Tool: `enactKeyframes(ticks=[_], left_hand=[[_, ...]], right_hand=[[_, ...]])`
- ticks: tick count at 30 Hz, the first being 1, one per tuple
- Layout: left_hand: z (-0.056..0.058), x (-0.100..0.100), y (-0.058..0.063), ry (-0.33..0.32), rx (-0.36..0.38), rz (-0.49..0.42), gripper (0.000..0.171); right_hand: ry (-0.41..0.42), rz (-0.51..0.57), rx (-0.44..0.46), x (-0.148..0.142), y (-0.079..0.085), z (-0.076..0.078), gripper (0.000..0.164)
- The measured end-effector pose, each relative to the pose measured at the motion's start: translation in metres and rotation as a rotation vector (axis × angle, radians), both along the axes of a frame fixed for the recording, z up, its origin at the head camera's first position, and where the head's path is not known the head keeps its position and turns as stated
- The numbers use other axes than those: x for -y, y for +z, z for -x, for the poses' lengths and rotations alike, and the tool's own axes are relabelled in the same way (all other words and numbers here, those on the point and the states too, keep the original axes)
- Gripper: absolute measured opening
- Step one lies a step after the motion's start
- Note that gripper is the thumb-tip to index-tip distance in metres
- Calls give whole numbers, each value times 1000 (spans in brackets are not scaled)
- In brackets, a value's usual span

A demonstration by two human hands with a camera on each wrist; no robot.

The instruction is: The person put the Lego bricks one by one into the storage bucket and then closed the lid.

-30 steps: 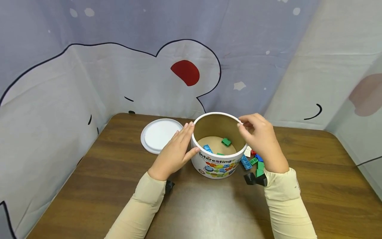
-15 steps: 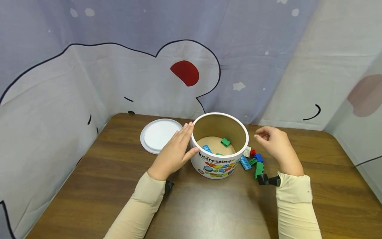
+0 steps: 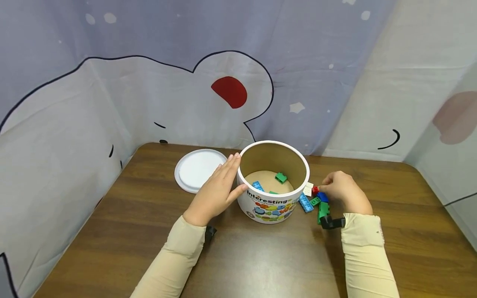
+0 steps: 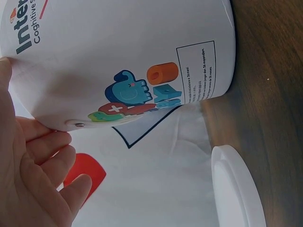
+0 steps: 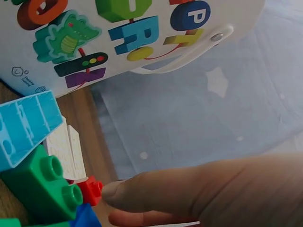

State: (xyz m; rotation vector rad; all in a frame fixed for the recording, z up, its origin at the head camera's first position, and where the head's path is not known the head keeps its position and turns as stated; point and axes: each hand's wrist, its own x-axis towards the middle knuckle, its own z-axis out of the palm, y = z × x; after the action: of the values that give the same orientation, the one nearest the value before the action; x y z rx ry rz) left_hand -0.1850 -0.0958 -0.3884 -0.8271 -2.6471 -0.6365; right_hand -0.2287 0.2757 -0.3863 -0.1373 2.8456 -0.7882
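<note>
A white round bucket (image 3: 273, 209) with printed coloured pictures stands upright on the table. Inside it lie a green toy brick (image 3: 281, 178) and a light-blue one (image 3: 258, 186); another green piece is mostly hidden by the rim. My left hand (image 3: 214, 192) rests against the bucket's left side, fingers extended, thumb by the front rim. To the right of the bucket, my right hand (image 3: 346, 190) is low over a loose pile of bricks. Its thumb tip is beside a small red brick (image 5: 91, 190); contact is unclear. Blue (image 3: 323, 197) and green bricks (image 5: 42, 184) lie near that hand.
A white lid (image 3: 199, 169) lies flat on the table (image 3: 261, 260), left of the bucket and behind my left hand. A light-blue brick (image 3: 306, 203) and a white piece (image 3: 308, 189) lie close to the bucket's right side. A printed curtain (image 3: 179, 103) hangs behind the table.
My right hand has left the bucket's right rim, swung right, then come down to the bricks on the table. The left hand stays at the bucket.
</note>
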Motion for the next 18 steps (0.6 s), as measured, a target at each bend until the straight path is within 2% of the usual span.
enactKeyframes(ticks=[8, 13, 18], left_hand=[[0, 0, -2, 0, 8, 0, 76], [0, 1, -2, -1, -5, -1, 76], [0, 1, -1, -4, -9, -5, 76]], right_hand=[[-20, 17, 116, -2, -7, 1, 19], [-34, 13, 123, 1, -8, 2, 14], [-13, -4, 107, 1, -7, 2, 11]])
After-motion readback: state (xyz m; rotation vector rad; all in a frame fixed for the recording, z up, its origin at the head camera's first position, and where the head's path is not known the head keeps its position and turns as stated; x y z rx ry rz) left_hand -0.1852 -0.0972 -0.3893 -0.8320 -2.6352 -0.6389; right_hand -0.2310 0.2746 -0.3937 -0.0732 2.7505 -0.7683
